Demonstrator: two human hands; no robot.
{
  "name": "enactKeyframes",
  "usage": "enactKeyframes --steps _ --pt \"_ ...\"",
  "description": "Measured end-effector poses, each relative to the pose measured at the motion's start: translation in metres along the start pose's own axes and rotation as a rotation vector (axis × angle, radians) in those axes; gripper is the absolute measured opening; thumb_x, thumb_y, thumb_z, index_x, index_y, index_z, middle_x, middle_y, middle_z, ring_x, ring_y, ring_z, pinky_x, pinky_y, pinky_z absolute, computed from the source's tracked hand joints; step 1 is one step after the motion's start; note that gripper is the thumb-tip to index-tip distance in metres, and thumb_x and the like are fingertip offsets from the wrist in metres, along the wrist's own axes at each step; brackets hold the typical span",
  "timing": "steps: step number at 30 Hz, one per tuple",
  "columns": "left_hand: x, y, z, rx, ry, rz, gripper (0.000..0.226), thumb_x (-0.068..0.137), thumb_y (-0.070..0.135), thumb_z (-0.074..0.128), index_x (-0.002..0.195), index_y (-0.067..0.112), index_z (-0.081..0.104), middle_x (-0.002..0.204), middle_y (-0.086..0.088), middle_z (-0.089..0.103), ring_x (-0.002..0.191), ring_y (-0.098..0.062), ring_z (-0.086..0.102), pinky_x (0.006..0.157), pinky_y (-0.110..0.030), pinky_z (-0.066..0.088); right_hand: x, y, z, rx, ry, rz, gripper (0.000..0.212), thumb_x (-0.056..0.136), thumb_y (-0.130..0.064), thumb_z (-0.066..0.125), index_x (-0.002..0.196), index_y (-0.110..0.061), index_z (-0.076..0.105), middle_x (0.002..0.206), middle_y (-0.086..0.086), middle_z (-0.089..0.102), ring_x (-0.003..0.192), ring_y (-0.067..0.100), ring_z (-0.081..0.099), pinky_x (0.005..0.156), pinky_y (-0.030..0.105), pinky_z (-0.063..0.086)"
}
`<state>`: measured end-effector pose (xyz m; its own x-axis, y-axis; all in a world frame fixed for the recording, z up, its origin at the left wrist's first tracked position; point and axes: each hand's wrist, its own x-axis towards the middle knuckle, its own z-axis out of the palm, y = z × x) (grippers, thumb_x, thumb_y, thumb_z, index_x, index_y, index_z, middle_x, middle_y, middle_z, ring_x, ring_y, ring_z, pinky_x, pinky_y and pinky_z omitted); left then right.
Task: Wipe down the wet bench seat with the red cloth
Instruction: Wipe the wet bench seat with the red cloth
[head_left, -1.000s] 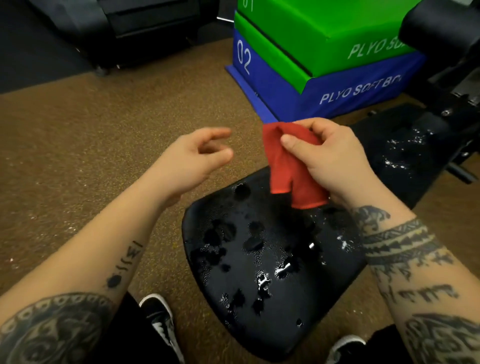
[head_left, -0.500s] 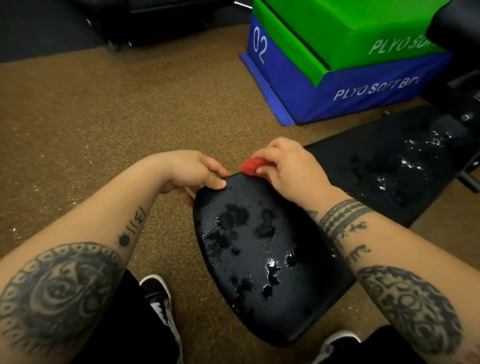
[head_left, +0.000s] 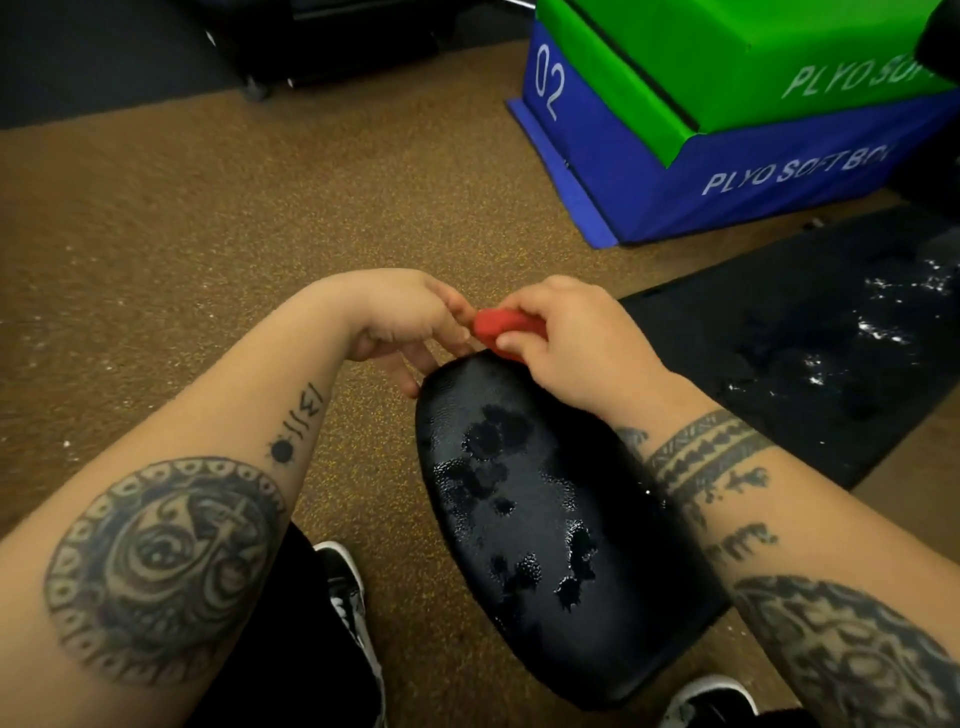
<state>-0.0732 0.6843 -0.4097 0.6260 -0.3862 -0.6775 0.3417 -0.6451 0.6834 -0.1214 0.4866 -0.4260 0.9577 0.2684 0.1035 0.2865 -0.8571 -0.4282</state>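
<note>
The black padded bench seat (head_left: 545, 530) fills the lower middle of the head view, beaded with water and blotched with dark wet patches. At its far tip my right hand (head_left: 566, 338) is closed around the bunched red cloth (head_left: 501, 327), pressing it against the seat's top edge. My left hand (head_left: 410, 322) is right beside it, fingers curled at the seat's far-left corner and touching the cloth's left end; whether it grips the cloth is hidden. Most of the cloth is covered by my right hand.
A longer black bench pad (head_left: 810, 332) with shiny water drops stretches to the right. Stacked green and blue plyo soft boxes (head_left: 727, 130) stand at the back right. Brown speckled floor (head_left: 208, 234) lies to the left. My shoes (head_left: 343, 587) sit beside the seat.
My right hand brought the hanging cloth down and bunched it at the seat's far tip. My left hand dropped from mid-air to the seat's corner, then closed in on the cloth.
</note>
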Motion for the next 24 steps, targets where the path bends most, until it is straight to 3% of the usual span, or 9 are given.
enactKeyframes --steps 5,9,13,16,18,21,24 --pt "-0.001 0.005 0.003 -0.045 0.042 -0.048 0.030 0.105 0.028 0.046 0.128 0.012 0.056 0.115 -0.012 0.070 0.082 -0.034 0.064 0.070 -0.051 0.057 -0.009 -0.010 0.009 -0.039 -0.084 -0.055 0.033 0.083 -0.041 0.073 0.115 -0.037 0.070 0.105 -0.001 0.059 0.107 0.024 0.050 0.100 0.038 0.040" --pt "-0.001 0.009 0.003 -0.077 0.048 -0.074 0.057 0.101 0.057 0.037 0.136 0.014 0.050 0.112 -0.015 0.070 0.081 -0.037 0.067 0.074 -0.058 0.057 -0.006 -0.020 0.015 -0.077 -0.076 -0.043 0.026 0.083 -0.039 0.073 0.108 -0.037 0.072 0.100 -0.001 0.063 0.103 0.027 0.055 0.096 0.040 0.044" --pt "0.000 0.011 0.001 -0.151 0.015 -0.097 0.073 0.095 0.072 0.022 0.139 0.019 0.046 0.114 -0.017 0.068 0.082 -0.043 0.069 0.081 -0.065 0.054 -0.017 -0.037 0.004 0.086 -0.230 -0.187 0.023 0.081 -0.030 0.077 0.104 -0.033 0.075 0.102 -0.003 0.069 0.103 0.021 0.060 0.095 0.036 0.046" --pt "-0.001 0.012 0.000 -0.111 -0.007 -0.090 0.063 0.098 0.066 0.025 0.127 0.018 0.055 0.111 -0.015 0.071 0.088 -0.041 0.068 0.084 -0.067 0.052 -0.012 -0.032 -0.003 0.154 -0.139 -0.137 0.027 0.082 -0.024 0.077 0.108 -0.029 0.075 0.102 -0.002 0.067 0.103 0.020 0.061 0.094 0.033 0.046" --pt "-0.004 0.012 0.003 -0.045 -0.002 -0.070 0.050 0.101 0.058 0.034 0.119 0.018 0.059 0.104 -0.011 0.071 0.087 -0.037 0.068 0.078 -0.059 0.055 -0.011 -0.031 0.006 0.076 -0.121 -0.148 0.030 0.083 -0.021 0.074 0.112 -0.029 0.073 0.104 0.001 0.065 0.106 0.026 0.059 0.096 0.035 0.043" --pt "-0.008 0.012 0.009 0.089 -0.006 -0.012 0.027 0.101 0.036 0.050 0.113 0.017 0.065 0.098 -0.010 0.070 0.079 -0.031 0.068 0.076 -0.057 0.057 -0.018 -0.038 0.022 -0.050 -0.227 -0.318 0.033 0.080 -0.018 0.066 0.110 -0.025 0.075 0.105 0.004 0.066 0.106 0.033 0.057 0.099 0.036 0.037" --pt "-0.006 0.010 0.012 0.139 -0.012 0.008 0.022 0.097 0.022 0.058 0.116 0.026 0.068 0.090 0.001 0.071 0.077 -0.027 0.066 0.080 -0.056 0.057 -0.022 -0.038 0.005 0.032 -0.359 -0.497 0.033 0.074 -0.017 0.066 0.105 -0.021 0.077 0.103 0.001 0.071 0.103 0.025 0.062 0.100 0.034 0.041"
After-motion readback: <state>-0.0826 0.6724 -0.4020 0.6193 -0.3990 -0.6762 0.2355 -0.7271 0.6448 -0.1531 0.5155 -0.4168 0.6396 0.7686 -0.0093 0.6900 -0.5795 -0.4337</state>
